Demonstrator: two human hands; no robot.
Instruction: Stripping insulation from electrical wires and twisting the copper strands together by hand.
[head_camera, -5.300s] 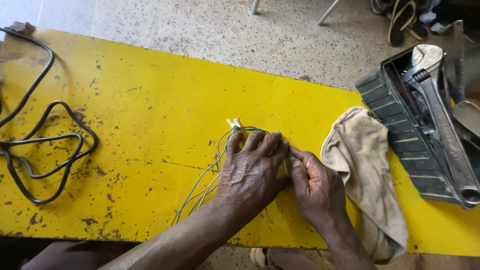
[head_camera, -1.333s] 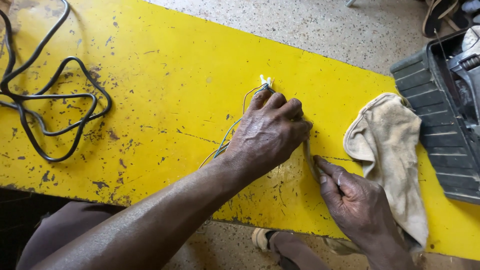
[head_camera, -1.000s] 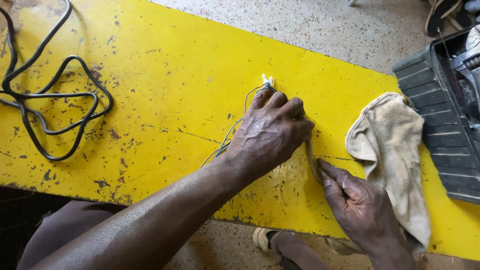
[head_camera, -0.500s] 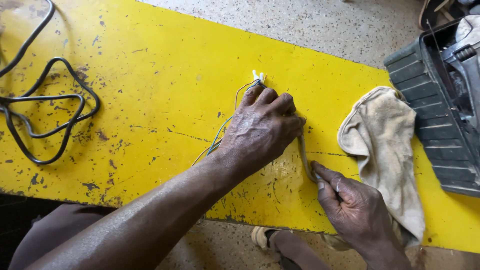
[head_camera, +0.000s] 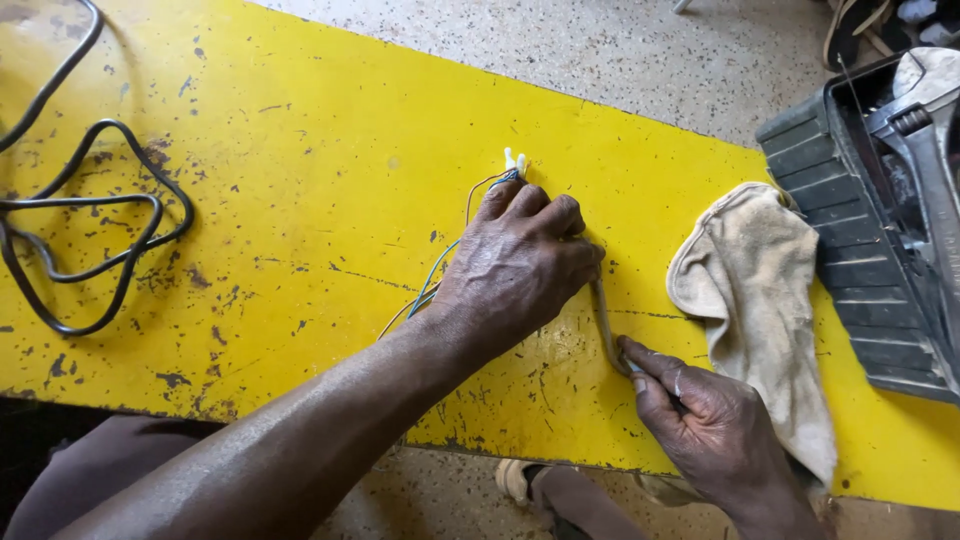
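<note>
cable (head_camera: 90, 240) left, wires (head_camera: 440, 275) middle, cloth (head_camera: 760, 300) right

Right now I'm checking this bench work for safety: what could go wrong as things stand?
The left hand covers the thin wires, so they could tangle or kink unseen. The right hand pinches a grey sheath by its end; it might slip. The cloth droops over the yellow table edge and could slide off.

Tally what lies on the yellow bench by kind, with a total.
Black cable: 1
Thin wire bundle: 1
Grey sleeve: 1
Beige rag: 1
Hands, left hand and right hand: 2
Total: 6
</note>
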